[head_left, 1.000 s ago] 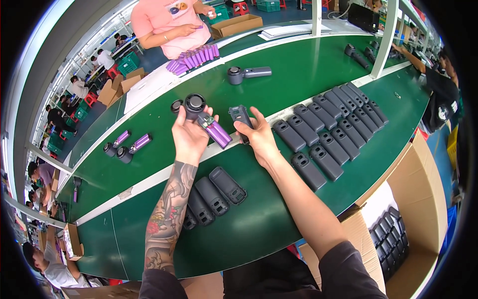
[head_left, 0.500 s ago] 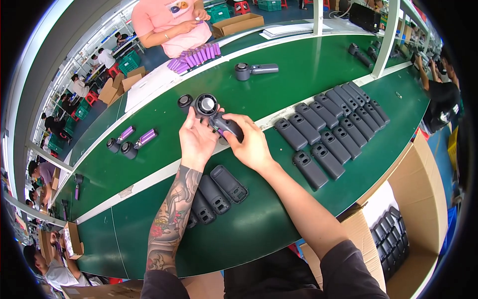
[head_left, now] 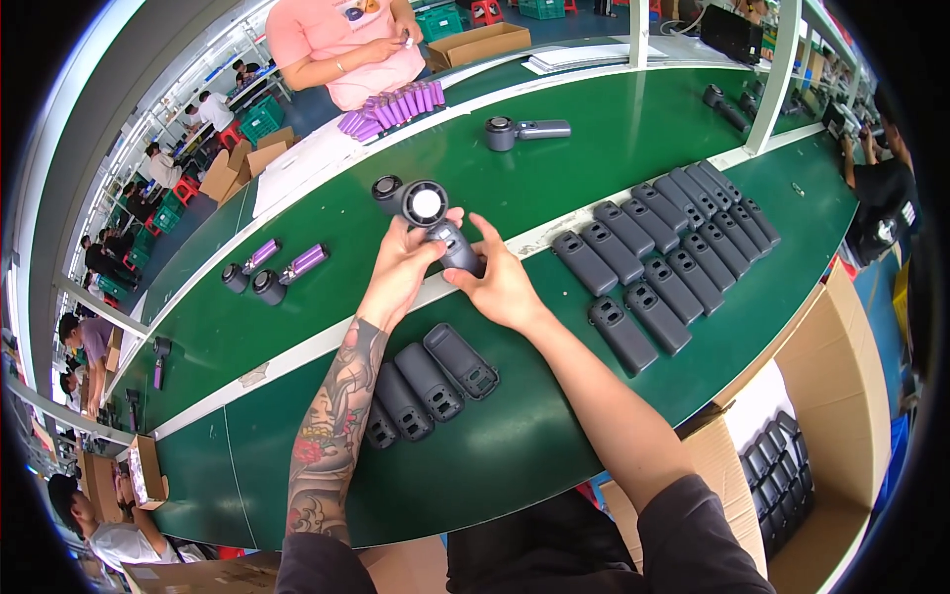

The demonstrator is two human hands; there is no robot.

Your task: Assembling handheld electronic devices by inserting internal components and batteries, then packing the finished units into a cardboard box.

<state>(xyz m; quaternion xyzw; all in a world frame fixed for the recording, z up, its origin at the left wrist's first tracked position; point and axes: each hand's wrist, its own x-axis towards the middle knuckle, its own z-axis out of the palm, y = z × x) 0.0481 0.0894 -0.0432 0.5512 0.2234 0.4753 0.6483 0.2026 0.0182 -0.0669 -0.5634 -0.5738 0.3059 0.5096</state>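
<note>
A dark grey handheld fan (head_left: 455, 249) with a round head and a pale hub is held over the belt between both hands. My left hand (head_left: 398, 269) is closed round it just below the head, the thumb lying on the handle. Around the handle's lower end sits my right hand (head_left: 507, 287), thumb against it and forefinger raised a little off it. Behind the held fan another round fan head (head_left: 387, 187) shows; my hands hide the rest of it. Nearest below my left hand lie several dark handle shells (head_left: 428, 381).
Rows of grey handle shells (head_left: 673, 282) lie at right, above a carton (head_left: 836, 396) holding more. On the green belt are a fan (head_left: 502, 133) and two fan heads with purple cells (head_left: 304, 262). Across it, a person in pink (head_left: 341, 54) stands behind piled purple cells (head_left: 381, 114).
The fan's handle has turned, covering the purple that showed beneath it. My left thumb has come over onto the handle, and my right forefinger has lifted from it. The view has shifted slightly.
</note>
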